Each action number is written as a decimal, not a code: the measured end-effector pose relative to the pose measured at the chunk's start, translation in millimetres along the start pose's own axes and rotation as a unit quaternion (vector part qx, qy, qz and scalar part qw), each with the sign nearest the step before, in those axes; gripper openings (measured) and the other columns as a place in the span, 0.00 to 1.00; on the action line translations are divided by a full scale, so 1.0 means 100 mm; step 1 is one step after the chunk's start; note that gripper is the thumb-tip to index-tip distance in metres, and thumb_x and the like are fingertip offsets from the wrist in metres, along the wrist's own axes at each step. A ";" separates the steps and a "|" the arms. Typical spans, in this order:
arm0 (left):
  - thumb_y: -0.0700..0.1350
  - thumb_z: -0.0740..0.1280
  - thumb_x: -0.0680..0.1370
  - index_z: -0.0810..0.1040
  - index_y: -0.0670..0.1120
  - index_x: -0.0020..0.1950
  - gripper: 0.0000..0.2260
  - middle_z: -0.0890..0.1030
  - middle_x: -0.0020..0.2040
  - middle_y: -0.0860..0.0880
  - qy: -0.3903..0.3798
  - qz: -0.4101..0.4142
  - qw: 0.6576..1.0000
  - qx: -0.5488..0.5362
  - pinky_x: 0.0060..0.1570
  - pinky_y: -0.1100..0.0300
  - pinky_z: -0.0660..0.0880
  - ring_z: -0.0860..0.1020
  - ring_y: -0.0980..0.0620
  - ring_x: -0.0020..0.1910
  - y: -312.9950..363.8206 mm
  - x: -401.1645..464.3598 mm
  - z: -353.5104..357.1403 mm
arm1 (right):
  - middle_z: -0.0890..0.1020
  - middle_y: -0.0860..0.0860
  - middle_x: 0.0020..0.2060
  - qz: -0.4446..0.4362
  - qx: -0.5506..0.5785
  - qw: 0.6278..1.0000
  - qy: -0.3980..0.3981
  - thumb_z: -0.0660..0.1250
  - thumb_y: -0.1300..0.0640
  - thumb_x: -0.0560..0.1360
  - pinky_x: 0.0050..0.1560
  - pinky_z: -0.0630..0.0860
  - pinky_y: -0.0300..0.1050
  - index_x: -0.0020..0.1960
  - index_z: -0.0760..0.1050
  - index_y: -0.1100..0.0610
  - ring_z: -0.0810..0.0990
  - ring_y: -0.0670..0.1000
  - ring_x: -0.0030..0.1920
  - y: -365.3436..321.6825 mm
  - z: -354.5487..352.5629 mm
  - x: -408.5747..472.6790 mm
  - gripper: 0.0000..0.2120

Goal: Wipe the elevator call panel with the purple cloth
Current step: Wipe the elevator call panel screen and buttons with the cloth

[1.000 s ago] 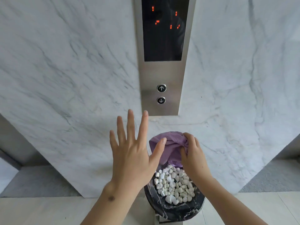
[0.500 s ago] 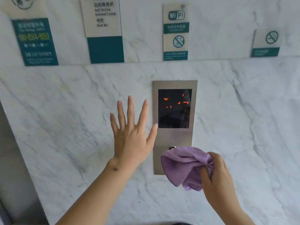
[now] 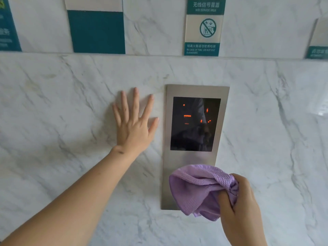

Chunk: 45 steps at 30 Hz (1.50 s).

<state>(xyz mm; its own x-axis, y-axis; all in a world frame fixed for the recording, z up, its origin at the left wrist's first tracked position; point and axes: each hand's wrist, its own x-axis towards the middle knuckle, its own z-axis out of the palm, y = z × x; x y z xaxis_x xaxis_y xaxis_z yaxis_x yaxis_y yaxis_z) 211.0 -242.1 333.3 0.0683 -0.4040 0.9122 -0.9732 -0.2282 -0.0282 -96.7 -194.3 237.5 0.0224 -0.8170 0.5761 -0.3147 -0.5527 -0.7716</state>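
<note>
The elevator call panel (image 3: 193,158) is a tall brushed-steel plate set in the marble wall, with a black display of orange dots in its upper half. A bunched purple cloth (image 3: 197,189) covers the panel's lower half and hides the call buttons. My right hand (image 3: 237,205) grips the cloth from its right side and holds it against the steel. My left hand (image 3: 134,126) lies flat on the marble just left of the panel, fingers spread, holding nothing.
White grey-veined marble wall (image 3: 71,103) surrounds the panel. Above a horizontal seam hang signs: a teal and cream one (image 3: 96,31), a fire-warning elevator sign (image 3: 204,27), and partly cut-off ones at both edges.
The view has lifted from the stone-filled bin to the panel. My right hand brought the cloth up from the bin onto the panel's lower half. My left hand now rests on the wall.
</note>
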 end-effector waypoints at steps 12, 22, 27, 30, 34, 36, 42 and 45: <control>0.58 0.54 0.85 0.56 0.57 0.85 0.27 0.57 0.84 0.42 0.123 -0.001 0.992 0.001 0.78 0.29 0.50 0.54 0.30 0.82 -0.09 0.03 0.38 | 0.80 0.48 0.42 0.057 0.035 0.994 0.082 0.67 0.62 0.73 0.38 0.71 0.45 0.46 0.71 0.39 0.79 0.51 0.42 0.02 0.05 0.04 0.17; 0.56 0.55 0.85 0.60 0.56 0.84 0.26 0.58 0.84 0.41 0.120 -0.006 0.993 -0.002 0.78 0.29 0.49 0.54 0.30 0.82 -0.04 0.02 0.35 | 0.74 0.52 0.59 -0.155 0.081 0.961 0.212 0.66 0.65 0.71 0.55 0.69 0.29 0.59 0.73 0.52 0.74 0.42 0.55 -0.80 0.23 1.18 0.18; 0.57 0.55 0.85 0.63 0.55 0.83 0.25 0.58 0.84 0.42 0.137 -0.003 0.991 0.001 0.79 0.31 0.50 0.55 0.32 0.82 -0.02 0.02 0.35 | 0.70 0.57 0.72 -0.298 -0.022 0.949 0.103 0.64 0.70 0.73 0.68 0.64 0.34 0.66 0.74 0.61 0.68 0.53 0.72 -1.02 0.68 1.69 0.21; 0.57 0.54 0.86 0.70 0.52 0.77 0.22 0.60 0.83 0.41 0.147 0.001 0.989 -0.004 0.78 0.30 0.50 0.56 0.31 0.82 -0.02 0.03 0.36 | 0.68 0.59 0.74 -0.360 -0.140 0.920 0.070 0.62 0.66 0.74 0.71 0.65 0.53 0.69 0.73 0.61 0.64 0.59 0.75 -0.98 0.92 1.76 0.23; 0.57 0.50 0.86 0.71 0.51 0.73 0.20 0.60 0.83 0.41 0.147 0.004 0.989 -0.006 0.78 0.30 0.50 0.56 0.30 0.82 -0.03 0.03 0.37 | 0.65 0.59 0.76 -0.378 -0.208 0.898 0.087 0.60 0.61 0.75 0.73 0.62 0.58 0.74 0.69 0.58 0.60 0.62 0.77 -0.85 1.05 1.76 0.26; 0.58 0.48 0.86 0.70 0.51 0.74 0.22 0.59 0.83 0.41 0.142 0.003 0.990 0.005 0.78 0.30 0.49 0.55 0.31 0.82 -0.05 0.03 0.38 | 0.65 0.60 0.76 -0.381 -0.211 0.895 0.091 0.64 0.62 0.76 0.72 0.63 0.59 0.74 0.69 0.58 0.60 0.62 0.76 -0.71 1.10 1.68 0.26; 0.57 0.52 0.86 0.58 0.57 0.84 0.25 0.58 0.83 0.42 0.160 0.003 0.987 0.028 0.77 0.30 0.52 0.57 0.31 0.81 -0.06 0.04 0.41 | 0.65 0.57 0.76 -0.359 -0.269 0.893 0.045 0.72 0.60 0.74 0.71 0.61 0.54 0.74 0.70 0.57 0.62 0.60 0.76 -0.03 1.22 1.13 0.29; 0.57 0.51 0.86 0.59 0.56 0.84 0.25 0.60 0.83 0.41 0.165 0.001 0.986 0.030 0.76 0.28 0.56 0.59 0.31 0.80 -0.06 0.04 0.41 | 0.64 0.56 0.76 -0.351 -0.270 0.896 0.042 0.72 0.60 0.73 0.69 0.63 0.53 0.74 0.69 0.55 0.62 0.59 0.76 -0.06 1.22 1.12 0.30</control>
<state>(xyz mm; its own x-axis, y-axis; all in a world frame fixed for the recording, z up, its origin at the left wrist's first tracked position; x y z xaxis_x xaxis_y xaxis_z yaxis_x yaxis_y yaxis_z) 225.7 -279.4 320.6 -0.0181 -0.0967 0.9951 -0.9581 -0.2830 -0.0450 23.6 -302.1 273.7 0.3292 -0.2719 0.9043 -0.6646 -0.7470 0.0174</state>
